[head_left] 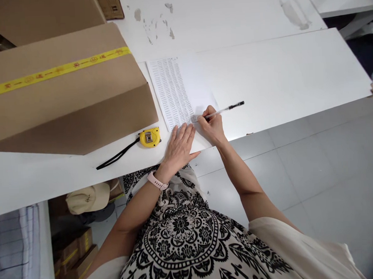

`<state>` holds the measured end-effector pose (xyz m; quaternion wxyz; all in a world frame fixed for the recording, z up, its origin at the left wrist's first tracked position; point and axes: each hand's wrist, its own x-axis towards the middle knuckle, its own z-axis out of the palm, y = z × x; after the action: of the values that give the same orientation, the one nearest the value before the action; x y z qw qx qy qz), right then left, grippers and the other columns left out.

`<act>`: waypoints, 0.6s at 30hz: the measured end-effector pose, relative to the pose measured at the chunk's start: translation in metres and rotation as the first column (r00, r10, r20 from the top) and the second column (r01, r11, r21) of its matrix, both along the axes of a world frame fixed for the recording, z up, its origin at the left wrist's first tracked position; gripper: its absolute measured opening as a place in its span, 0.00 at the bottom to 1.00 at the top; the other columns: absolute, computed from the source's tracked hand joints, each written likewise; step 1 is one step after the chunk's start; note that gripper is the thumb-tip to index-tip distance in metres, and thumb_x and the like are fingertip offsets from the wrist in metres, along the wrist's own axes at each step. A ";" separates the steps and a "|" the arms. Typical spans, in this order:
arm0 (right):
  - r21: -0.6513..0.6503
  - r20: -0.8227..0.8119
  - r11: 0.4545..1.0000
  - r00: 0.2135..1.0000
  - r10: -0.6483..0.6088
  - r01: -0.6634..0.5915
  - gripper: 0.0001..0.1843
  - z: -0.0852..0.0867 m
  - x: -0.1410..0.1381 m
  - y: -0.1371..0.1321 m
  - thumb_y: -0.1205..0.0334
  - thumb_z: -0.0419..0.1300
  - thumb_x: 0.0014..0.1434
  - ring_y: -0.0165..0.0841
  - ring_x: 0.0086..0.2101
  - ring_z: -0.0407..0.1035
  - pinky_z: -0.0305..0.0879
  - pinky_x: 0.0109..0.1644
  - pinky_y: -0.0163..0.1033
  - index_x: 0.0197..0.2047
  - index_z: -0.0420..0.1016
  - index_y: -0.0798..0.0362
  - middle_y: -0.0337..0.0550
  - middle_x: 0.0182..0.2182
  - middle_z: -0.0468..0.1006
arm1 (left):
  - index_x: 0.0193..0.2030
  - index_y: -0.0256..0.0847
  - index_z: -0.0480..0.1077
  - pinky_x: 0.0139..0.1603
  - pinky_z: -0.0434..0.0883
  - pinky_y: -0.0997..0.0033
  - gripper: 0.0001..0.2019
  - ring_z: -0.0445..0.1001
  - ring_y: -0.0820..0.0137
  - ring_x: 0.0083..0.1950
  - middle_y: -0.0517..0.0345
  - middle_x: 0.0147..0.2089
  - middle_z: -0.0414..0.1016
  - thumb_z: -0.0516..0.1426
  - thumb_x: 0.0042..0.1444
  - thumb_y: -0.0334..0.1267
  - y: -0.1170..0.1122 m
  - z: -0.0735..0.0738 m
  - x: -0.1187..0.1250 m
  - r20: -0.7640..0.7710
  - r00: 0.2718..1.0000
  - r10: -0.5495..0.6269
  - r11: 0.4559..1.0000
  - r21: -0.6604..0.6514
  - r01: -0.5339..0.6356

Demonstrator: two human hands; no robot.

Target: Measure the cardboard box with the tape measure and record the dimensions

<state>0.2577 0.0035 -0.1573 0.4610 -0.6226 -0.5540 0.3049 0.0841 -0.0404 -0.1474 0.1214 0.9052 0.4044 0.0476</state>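
My right hand (211, 125) is closed around a clear pen with a black end (224, 110), its tip down near the lower part of a sheet of paper (199, 82). Columns of small handwritten-looking lines fill the left part of the sheet; the right part is blank. My left hand (181, 146) lies flat with fingers stretched over the sheet's lower edge, beside the pen hand. A pale pink band circles the left wrist. Just left of that hand sits a yellow tape measure (149, 137) with a black strap. The pen's tip is partly hidden by my fingers.
A large cardboard box (61, 87) with yellow printed tape stands on the white table (280, 76) at the left. Below the table are a beige cap (88, 198) and several small cardboard boxes (76, 262). The table's front edge runs close to my body.
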 end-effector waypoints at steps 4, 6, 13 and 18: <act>0.002 -0.010 1.000 1.000 -0.003 0.003 0.12 0.001 0.000 0.000 0.66 0.59 0.56 0.28 0.25 0.55 0.54 0.30 0.38 0.28 0.57 0.48 0.31 0.21 0.59 | 0.76 0.27 0.47 0.79 0.37 0.48 0.41 0.45 0.50 0.79 0.39 0.78 0.49 0.52 0.65 0.52 0.000 -0.001 0.000 0.003 1.000 0.002 1.000 -0.008 -0.002; 0.007 -0.018 1.000 1.000 0.001 0.000 0.12 0.001 0.000 0.000 0.66 0.59 0.56 0.27 0.24 0.55 0.54 0.30 0.38 0.28 0.57 0.48 0.31 0.21 0.60 | 0.76 0.27 0.47 0.79 0.37 0.47 0.41 0.45 0.50 0.79 0.38 0.78 0.49 0.53 0.65 0.52 0.000 -0.001 0.000 0.006 1.000 0.001 1.000 -0.009 -0.001; 0.017 -0.037 1.000 0.999 -0.019 0.019 0.12 0.001 0.000 0.000 0.65 0.58 0.57 0.27 0.24 0.56 0.53 0.29 0.38 0.28 0.57 0.48 0.31 0.20 0.59 | 0.76 0.27 0.48 0.79 0.37 0.47 0.41 0.45 0.49 0.78 0.38 0.77 0.50 0.53 0.65 0.52 0.000 -0.002 0.000 0.021 1.000 0.001 1.000 -0.001 -0.001; 0.011 -0.023 0.999 0.999 -0.031 0.031 0.12 -0.001 0.000 -0.001 0.65 0.58 0.57 0.27 0.24 0.55 0.53 0.29 0.39 0.28 0.57 0.48 0.31 0.20 0.58 | 0.76 0.27 0.48 0.79 0.38 0.47 0.40 0.45 0.49 0.78 0.38 0.77 0.50 0.53 0.65 0.52 0.000 -0.003 0.000 0.032 1.000 -0.002 1.000 0.000 0.002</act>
<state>0.2578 0.0028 -0.1579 0.4755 -0.6251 -0.5406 0.3016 0.0843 -0.0403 -0.1503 0.1280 0.9047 0.4016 0.0617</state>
